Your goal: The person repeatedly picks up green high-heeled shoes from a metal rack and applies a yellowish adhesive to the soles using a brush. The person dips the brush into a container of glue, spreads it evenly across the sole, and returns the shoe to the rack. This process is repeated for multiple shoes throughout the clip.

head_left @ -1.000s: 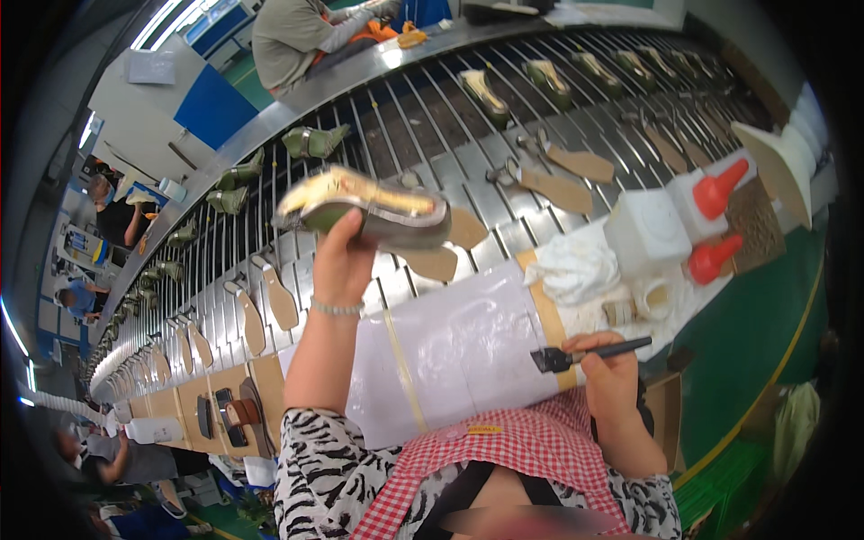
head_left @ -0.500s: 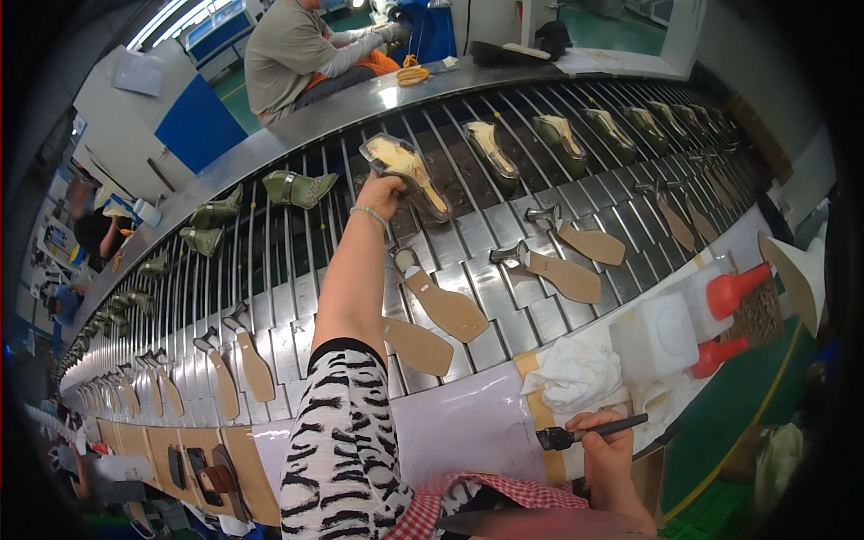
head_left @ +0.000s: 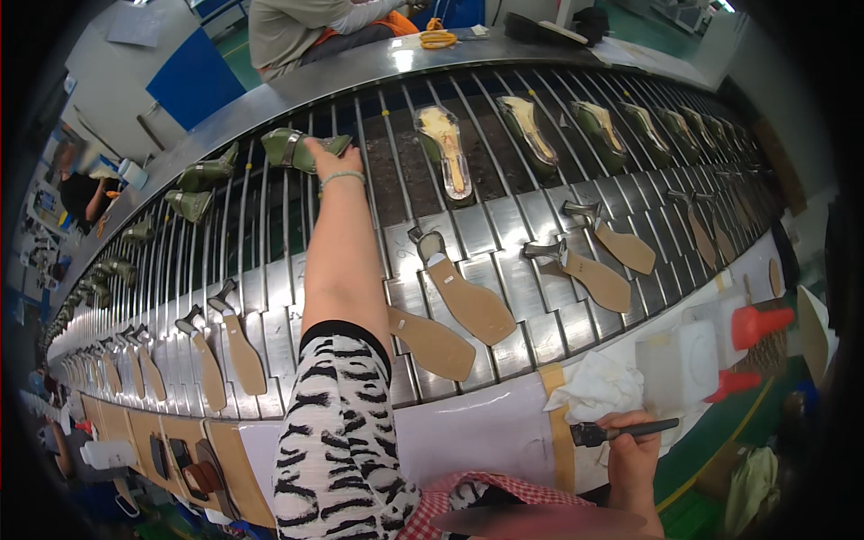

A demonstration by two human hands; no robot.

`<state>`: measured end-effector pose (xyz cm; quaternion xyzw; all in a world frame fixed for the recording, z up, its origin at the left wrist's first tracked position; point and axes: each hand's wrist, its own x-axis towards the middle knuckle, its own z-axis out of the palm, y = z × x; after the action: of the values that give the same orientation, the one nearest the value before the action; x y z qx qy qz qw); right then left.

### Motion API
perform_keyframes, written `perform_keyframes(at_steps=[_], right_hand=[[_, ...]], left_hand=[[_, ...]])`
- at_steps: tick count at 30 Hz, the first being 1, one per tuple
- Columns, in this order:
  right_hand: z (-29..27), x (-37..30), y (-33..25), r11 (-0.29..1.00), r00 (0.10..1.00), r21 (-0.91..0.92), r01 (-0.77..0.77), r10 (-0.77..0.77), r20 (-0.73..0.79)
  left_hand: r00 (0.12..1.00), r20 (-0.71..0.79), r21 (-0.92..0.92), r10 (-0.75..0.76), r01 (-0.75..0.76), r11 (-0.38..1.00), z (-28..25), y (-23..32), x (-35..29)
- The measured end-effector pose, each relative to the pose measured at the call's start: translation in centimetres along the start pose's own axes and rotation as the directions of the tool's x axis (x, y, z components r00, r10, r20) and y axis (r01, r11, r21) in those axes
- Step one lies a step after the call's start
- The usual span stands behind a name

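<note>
My left hand reaches across the metal-bar conveyor and grips a green shoe upper on a last, its thumb on top and its other fingers partly hidden. To the right of that hand, an upturned lasted shoe lies across the bars, its pale yellow bottom facing up. Low at the right, a dark-handled brush is held in my right hand, bristles pointing left. Between my arm and the brush, tan soles with heels rest on the steel slats.
Several upturned lasted shoes continue to the right, green uppers to the left. A white cloth and a white container with a red part stand near the right edge. Across the line, a person sits.
My left hand has let go of the upturned shoe, now lying on the bars, and moved left onto a green one. The view has shifted; my right hand still holds the brush.
</note>
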<state>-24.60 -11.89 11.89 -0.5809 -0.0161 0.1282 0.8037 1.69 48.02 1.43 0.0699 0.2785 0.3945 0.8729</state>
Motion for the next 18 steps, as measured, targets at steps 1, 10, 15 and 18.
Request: perform_keyframes(at_steps=[1, 10, 15, 18], right_hand=[[0.0, 0.1, -0.1, 1.0, 1.0, -0.009, 0.001, -0.001, -0.013], [-0.4, -0.8, -1.3, 0.999, 0.999, -0.016, 0.038, -0.038, 0.014], [-2.4, -4.0, -4.0, 0.996, 0.997, -0.035, 0.076, -0.077, -0.012], [-5.1, -6.0, -6.2, 0.942, 0.985, -0.318, 0.111, -0.146, -0.087]], left_hand=[[0.998, -0.013, -0.019, 0.058, -0.058, 0.998, -0.3, 0.4, 1.0], [0.971, -0.241, 0.467, 0.001, 0.115, 0.877, -3.4, 10.0, -0.4], [0.976, 0.175, 0.854, -0.128, -0.086, 0.514, -6.8, 20.0, -14.2], [0.9, 0.406, 0.854, -0.159, -0.311, 0.418, -6.7, 24.5, -23.5]])
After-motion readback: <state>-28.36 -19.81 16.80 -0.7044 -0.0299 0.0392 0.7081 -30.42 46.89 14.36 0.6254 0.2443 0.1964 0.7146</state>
